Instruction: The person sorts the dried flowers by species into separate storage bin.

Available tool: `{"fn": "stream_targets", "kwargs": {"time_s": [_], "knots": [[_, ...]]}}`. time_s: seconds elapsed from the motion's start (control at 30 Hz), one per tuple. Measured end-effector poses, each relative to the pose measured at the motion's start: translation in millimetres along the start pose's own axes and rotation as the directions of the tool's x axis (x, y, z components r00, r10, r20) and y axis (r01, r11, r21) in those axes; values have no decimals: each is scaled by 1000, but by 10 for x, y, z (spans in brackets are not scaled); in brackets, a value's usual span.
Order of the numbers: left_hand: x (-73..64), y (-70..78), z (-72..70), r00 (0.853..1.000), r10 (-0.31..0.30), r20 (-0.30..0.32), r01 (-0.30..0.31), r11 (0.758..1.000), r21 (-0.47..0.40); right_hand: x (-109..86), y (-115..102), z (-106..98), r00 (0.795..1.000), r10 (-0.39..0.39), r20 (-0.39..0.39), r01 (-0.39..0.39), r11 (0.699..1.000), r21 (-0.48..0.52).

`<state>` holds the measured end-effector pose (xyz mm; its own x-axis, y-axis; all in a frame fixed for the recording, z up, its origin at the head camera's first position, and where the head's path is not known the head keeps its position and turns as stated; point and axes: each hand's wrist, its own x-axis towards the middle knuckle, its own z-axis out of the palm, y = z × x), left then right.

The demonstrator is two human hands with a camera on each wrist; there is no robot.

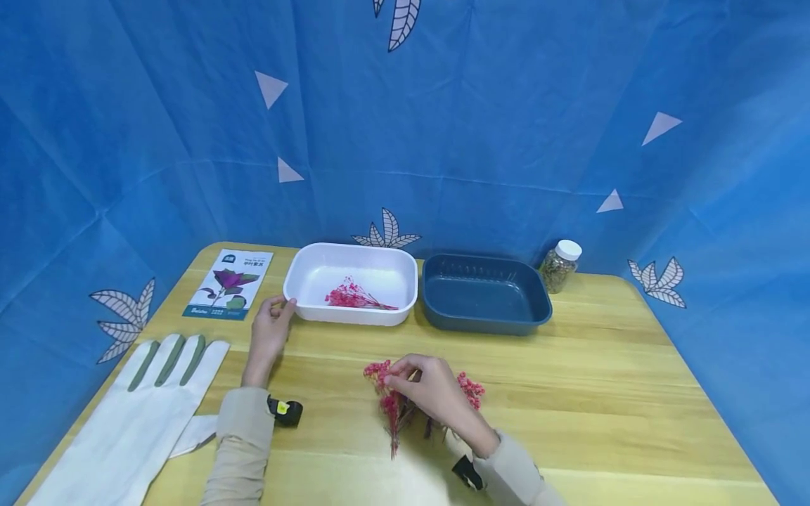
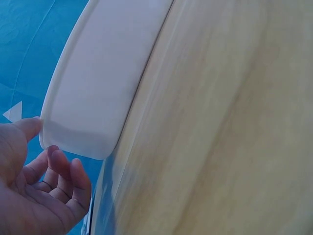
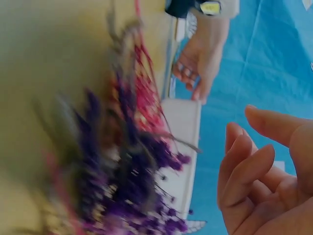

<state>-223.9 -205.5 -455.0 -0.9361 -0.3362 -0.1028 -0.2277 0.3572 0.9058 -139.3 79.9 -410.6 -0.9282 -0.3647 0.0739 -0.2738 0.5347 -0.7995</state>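
The white tray (image 1: 351, 316) is being pinched at its corner by the left hand (image 1: 271, 329), seemingly for steadiness, 1 pink bunch (image 1: 351, 296) being contained inside. Above pink sprigs (image 1: 391, 407) on the table (image 1: 569, 393), the right hand's (image 1: 433, 386) fingers are being held loosely curled, empty.

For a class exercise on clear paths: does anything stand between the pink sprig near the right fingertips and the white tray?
Nothing visible does: only tabletop lies between the pink sprig and the white tray. The left hand holds the tray's near left corner, outside that path.
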Motion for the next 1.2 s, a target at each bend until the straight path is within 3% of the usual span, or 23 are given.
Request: {"fn": "stream_targets", "kwargs": {"time_s": [0.37, 0.6, 0.77, 1.0, 1.2], "knots": [[-11, 14, -10, 1000, 14, 11, -14, 1000, 0, -167, 157, 124, 992, 73, 106, -58, 988, -141], [-13, -1, -3, 1000, 12, 9, -12, 999, -30, -203, 209, 167, 996, 10, 93, 10, 977, -213], [-6, -10, 3, 1000, 19, 4, -18, 999, -37, -204, 221, 174, 997, 10, 82, 9, 975, -223], [3, -11, 6, 1000, 22, 1, -22, 999, -28, -212, 210, 158, 989, 28, 144, 2, 978, -209], [8, -12, 1, 1000, 8, 10, -8, 1000, -19, -222, 218, 161, 988, 46, 150, -19, 984, -177]]}}
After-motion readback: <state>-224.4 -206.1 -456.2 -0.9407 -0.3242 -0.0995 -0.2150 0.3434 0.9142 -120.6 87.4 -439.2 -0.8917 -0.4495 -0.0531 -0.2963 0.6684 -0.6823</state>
